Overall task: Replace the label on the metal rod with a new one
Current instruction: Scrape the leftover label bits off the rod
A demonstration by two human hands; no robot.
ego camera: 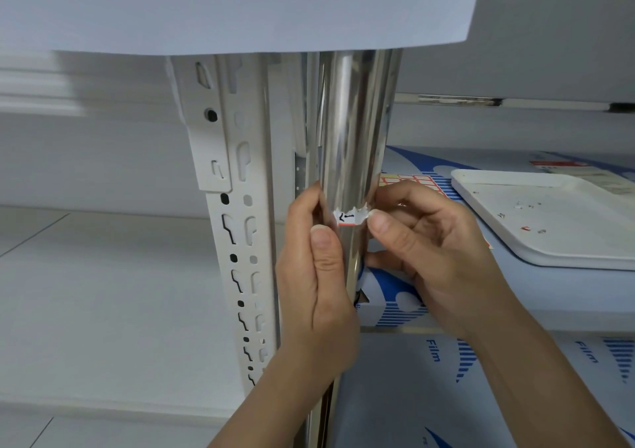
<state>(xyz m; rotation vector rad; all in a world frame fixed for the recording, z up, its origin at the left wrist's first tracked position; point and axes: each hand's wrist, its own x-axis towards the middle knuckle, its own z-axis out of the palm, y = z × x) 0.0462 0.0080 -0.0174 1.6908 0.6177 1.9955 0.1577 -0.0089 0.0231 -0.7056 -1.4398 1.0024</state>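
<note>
The polished metal rod (347,138) was gripped by the left hand (316,276); its torn label (348,216) (ragged-edged) was pinched by the right hand (422,241).

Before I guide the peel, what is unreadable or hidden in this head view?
- Torn white label on the shiny metal rod: markings too small and ragged.
- Red-gridded sticker sheet: mostly behind the right hand.
- Rod's back: hidden, left hand wraps it.
- Rod's top: covered by white board.
</note>
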